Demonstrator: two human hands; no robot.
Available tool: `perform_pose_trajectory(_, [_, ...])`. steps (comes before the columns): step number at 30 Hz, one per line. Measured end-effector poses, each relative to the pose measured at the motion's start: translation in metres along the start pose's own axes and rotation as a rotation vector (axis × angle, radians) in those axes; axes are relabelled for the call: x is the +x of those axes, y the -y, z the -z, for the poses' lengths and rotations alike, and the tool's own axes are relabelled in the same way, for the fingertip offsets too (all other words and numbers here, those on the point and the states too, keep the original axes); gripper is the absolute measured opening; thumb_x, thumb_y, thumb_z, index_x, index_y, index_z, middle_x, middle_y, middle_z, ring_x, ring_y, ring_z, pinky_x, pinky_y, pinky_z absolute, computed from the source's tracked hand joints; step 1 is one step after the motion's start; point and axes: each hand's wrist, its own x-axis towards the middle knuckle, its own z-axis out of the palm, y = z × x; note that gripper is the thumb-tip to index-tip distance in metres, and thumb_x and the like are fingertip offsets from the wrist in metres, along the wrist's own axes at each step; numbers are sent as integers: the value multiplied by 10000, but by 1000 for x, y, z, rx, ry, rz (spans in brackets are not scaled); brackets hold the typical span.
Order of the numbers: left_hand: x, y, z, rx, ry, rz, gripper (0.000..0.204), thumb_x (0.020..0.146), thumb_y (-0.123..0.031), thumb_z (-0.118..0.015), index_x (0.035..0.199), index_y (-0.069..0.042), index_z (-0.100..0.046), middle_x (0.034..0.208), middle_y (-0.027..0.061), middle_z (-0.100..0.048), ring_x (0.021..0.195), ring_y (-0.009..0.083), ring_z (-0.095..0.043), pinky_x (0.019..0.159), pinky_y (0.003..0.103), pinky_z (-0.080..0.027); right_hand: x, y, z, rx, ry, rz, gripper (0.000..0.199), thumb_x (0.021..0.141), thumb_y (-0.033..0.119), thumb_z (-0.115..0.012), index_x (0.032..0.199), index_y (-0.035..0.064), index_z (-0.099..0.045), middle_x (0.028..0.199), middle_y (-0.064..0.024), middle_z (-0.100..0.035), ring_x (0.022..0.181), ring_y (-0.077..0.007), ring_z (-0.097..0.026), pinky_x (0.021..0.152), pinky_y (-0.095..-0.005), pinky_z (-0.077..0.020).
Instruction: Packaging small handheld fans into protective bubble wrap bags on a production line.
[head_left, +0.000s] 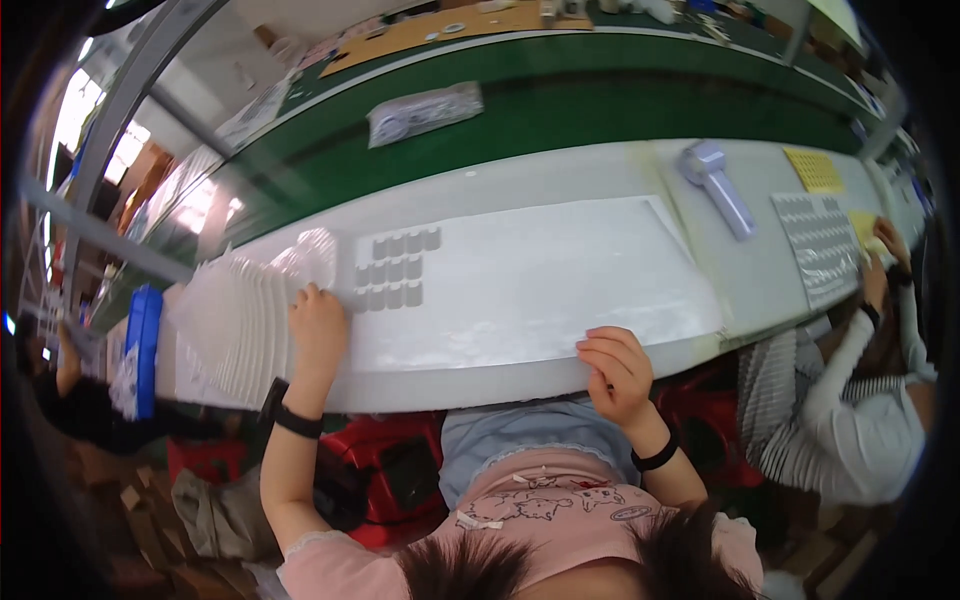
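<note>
A long white sheet (530, 290) lies on the table in front of me. Several small grey notched pieces (398, 270) sit in three rows near its left end. Beside them my left hand (318, 325) is closed, its fingers bent at the edge of a fanned stack of translucent sheets (235, 320). What its fingertips may hold is hidden. My right hand (618, 372) hovers by the white sheet's near edge, fingers loosely bent and thumb apart, with nothing visible in it.
Crumpled clear plastic (312, 255) rests behind the stack. A blue bin (145, 350) stands at far left. To the right are a lavender handheld fan (718, 190), a sheet of grey pieces (815, 245) and a yellow sheet (813, 170). A co-worker's hands (880, 250) work at far right.
</note>
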Motion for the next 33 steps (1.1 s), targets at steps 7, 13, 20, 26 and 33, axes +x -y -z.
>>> perform_pose_trajectory(7, [2, -68, 102, -576, -386, -259, 126, 681, -8, -549, 801, 29, -533, 909, 160, -556, 873, 318, -543, 748, 383, -453, 6, 5, 23, 10, -111, -133, 217, 642, -87, -490, 814, -20, -604, 858, -129, -613, 846, -306, -587, 731, -359, -480])
perform_pose_trajectory(13, [-15, -100, 101, -752, 25, -746, 222, 684, 36, -526, 906, 40, -526, 972, 188, -554, 962, 341, -530, 843, 382, -426, 58, -34, 93, -474, -97, -254, 289, 727, 21, -562, 1010, -34, -547, 1052, -184, -555, 1014, -331, -515, 861, -385, -420])
perform_pose_trajectory(20, [-25, -125, 128, -1115, -98, -477, 349, 705, -17, -593, 1041, 20, -505, 992, 182, -560, 937, 369, -517, 854, 438, -401, 93, -152, 138, -1277, 400, -532, 582, 782, 278, -611, 1218, -44, -401, 1126, -206, -523, 1033, -329, -510, 865, -411, -431])
perform_pose_trajectory(26, [-48, -172, 132, -959, -21, -502, 469, 788, -131, -597, 1191, 37, -425, 1162, 226, -489, 1143, 398, -414, 933, 535, -323, 92, -177, 150, -1126, 595, -606, 538, 806, 328, -590, 1166, -45, -444, 1010, -203, -571, 831, -265, -606, 701, -378, -499])
perform_pose_trajectory(33, [-38, -171, 113, -857, -50, -267, 545, 754, -119, -640, 1228, 3, -401, 1279, 199, -403, 1196, 409, -356, 938, 499, -330, 71, -66, 121, 516, 77, -1145, 430, 871, 281, -543, 1134, -53, -478, 845, -124, -604, 668, -146, -600, 584, -251, -500])
